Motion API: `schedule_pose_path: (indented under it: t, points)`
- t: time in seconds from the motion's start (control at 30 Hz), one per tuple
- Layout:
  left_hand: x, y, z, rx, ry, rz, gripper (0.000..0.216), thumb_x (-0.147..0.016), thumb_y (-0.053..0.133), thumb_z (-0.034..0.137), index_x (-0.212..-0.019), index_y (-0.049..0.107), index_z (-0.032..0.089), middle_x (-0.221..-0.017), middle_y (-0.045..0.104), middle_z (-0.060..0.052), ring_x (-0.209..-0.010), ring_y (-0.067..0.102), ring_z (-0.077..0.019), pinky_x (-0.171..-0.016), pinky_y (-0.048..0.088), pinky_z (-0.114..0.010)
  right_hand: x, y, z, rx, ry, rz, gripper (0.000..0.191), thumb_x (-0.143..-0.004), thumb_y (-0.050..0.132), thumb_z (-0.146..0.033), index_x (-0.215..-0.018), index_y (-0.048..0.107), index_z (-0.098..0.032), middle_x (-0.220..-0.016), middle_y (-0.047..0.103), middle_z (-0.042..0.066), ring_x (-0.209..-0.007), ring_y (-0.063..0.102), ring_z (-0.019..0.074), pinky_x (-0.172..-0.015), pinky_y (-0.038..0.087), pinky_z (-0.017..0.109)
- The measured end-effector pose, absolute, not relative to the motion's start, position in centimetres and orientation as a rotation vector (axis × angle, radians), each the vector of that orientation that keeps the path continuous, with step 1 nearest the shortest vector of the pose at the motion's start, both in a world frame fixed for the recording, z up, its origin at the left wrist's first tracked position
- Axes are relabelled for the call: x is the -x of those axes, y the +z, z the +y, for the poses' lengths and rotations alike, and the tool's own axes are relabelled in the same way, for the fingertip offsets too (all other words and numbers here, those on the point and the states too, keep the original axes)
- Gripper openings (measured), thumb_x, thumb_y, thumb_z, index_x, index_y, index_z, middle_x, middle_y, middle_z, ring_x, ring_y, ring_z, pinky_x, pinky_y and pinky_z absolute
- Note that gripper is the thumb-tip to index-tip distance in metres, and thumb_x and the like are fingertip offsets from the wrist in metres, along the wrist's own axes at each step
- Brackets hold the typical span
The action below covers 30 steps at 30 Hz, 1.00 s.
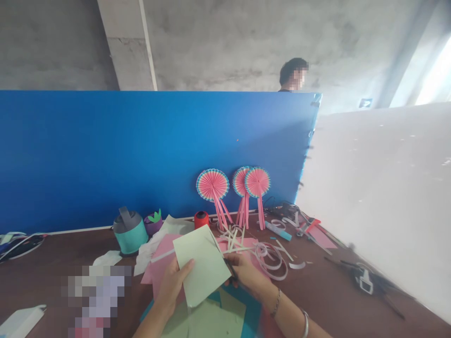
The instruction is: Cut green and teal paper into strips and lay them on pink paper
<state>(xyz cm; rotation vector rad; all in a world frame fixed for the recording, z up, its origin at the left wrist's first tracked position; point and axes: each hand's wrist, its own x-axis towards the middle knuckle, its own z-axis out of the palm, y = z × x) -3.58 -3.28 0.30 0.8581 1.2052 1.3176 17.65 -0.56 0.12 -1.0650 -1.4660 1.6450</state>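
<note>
A pale green sheet of paper (201, 270) is raised and tilted above the table. My left hand (178, 281) grips its left edge, thumb flat on the front. At the sheet's right edge my right hand (244, 274) is closed around dark-handled scissors (232, 273); their blades are mostly hidden by the paper. Beneath lie more pale green paper (229, 313), blue paper (252, 307) and pink paper (164, 263). Narrow pale strips (234, 239) lie just beyond my right hand.
Several pink folded-paper fans (213, 185) lean against the blue partition (105, 155). A teal-and-grey container (130, 232), a purple pot (153, 224) and a red round object (201, 219) stand at the back. Curled strips (271, 263), a glue-like tube (278, 231) and cables (377, 277) lie rightward. A person (294, 75) is behind the partition.
</note>
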Motion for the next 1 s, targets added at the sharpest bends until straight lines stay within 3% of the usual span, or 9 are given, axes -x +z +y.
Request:
schedule_pose_path:
  t: [0.5,1.0]
  points:
    - [3.89,-0.55,-2.89,-0.897,1.261,1.194,0.055,-0.06,0.084,0.052,-0.099,0.072,0.014,-0.095,0.079,-0.013,-0.084,0.074,-0.0318,-0.073,0.057,-0.039,-17.36,0.02,-0.5,1.143,1.527,-1.508,0.018,-0.06,0.049,-0.019,-0.069,0.065,-0.02,-0.057,0.058,-0.005,-0.048,0.049,0.0084,-0.04,0.03,0.018]
    - [3.67,0.22,-3.07,-0.885,1.25,1.22,0.063,-0.052,0.086,0.057,-0.096,0.072,0.013,-0.09,0.079,-0.013,-0.08,0.073,-0.0309,-0.07,0.055,-0.037,-17.36,0.41,-0.7,1.16,1.522,-1.5,0.027,-0.058,0.047,-0.019,-0.073,0.068,-0.021,-0.057,0.058,-0.005,-0.045,0.046,0.0084,-0.04,0.027,0.019]
